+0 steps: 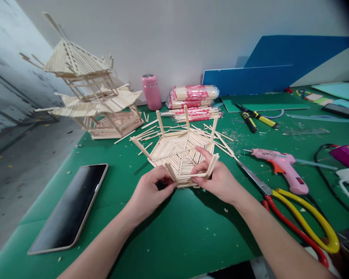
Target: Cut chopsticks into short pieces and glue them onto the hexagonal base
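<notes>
On green mat [174,232], hex stick frame [180,151] btwn both grips, L hand [150,192] & R hand [218,179] pinching near edge.

Pale, bare-wood stick frame [178,153] between the fingertips [165,179], sitting on a deep green mat [168,228]. Just right of the fingers: scissors [302,217] with yellow and red handles, and a pink glue gun [282,164] with an orange trigger. Beyond them, a pink bottle [151,92] and red-and-white stick packs [193,97]. Off left, a glossy black phone [71,207].
</notes>
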`<action>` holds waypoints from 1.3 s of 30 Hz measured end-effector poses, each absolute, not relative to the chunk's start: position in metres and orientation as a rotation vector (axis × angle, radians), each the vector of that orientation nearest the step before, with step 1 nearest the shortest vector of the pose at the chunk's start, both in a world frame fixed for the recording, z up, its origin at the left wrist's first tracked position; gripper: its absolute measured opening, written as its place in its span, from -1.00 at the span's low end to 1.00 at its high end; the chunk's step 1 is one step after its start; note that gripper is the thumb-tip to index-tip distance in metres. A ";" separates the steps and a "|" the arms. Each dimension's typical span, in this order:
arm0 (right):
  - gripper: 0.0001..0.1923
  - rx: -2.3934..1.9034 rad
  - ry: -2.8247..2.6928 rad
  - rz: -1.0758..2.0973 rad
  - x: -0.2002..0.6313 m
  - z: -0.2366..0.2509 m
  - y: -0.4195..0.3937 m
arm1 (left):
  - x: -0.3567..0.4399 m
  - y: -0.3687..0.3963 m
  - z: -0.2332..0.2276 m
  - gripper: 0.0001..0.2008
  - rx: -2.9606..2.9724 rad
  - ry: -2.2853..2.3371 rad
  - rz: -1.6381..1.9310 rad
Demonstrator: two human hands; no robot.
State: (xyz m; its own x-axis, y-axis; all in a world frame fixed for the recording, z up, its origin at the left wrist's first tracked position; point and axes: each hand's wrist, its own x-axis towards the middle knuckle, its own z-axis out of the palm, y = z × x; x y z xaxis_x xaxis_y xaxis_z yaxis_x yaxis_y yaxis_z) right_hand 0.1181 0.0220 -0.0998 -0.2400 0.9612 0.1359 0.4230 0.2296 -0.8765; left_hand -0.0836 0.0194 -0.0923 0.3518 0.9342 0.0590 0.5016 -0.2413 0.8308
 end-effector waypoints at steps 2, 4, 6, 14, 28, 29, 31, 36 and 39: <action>-0.91 -1.280 -1.774 0.981 0.118 -0.100 0.022 | -0.083 0.020 -0.093 -0.90 1.881 1.248 0.755; -0.91 -1.287 -1.757 1.030 0.118 -0.101 0.022 | -0.083 0.020 -0.094 -0.90 1.882 1.241 0.775; -0.91 -1.287 -1.750 1.061 0.118 -0.101 0.023 | -0.084 0.020 -0.096 -0.91 1.880 1.235 0.791; -0.89 -1.274 -1.776 1.039 0.118 -0.100 0.023 | -0.086 0.020 -0.097 -0.91 1.889 1.223 0.790; -0.89 -1.234 -1.764 1.069 0.117 -0.097 0.023 | -0.084 0.023 -0.097 -0.91 1.797 1.114 0.798; -0.90 -1.232 -1.764 1.076 0.117 -0.097 0.023 | -0.084 0.024 -0.097 -0.91 1.782 1.109 0.793; -0.90 -1.235 -1.768 1.073 0.117 -0.097 0.023 | -0.085 0.024 -0.098 -0.91 1.752 1.104 0.777; -0.87 -1.255 -1.750 1.066 0.119 -0.100 0.024 | -0.085 0.023 -0.099 -0.92 1.701 1.103 0.776; -0.86 -1.261 -1.744 1.063 0.119 -0.102 0.024 | -0.085 0.024 -0.100 -0.93 1.704 1.104 0.782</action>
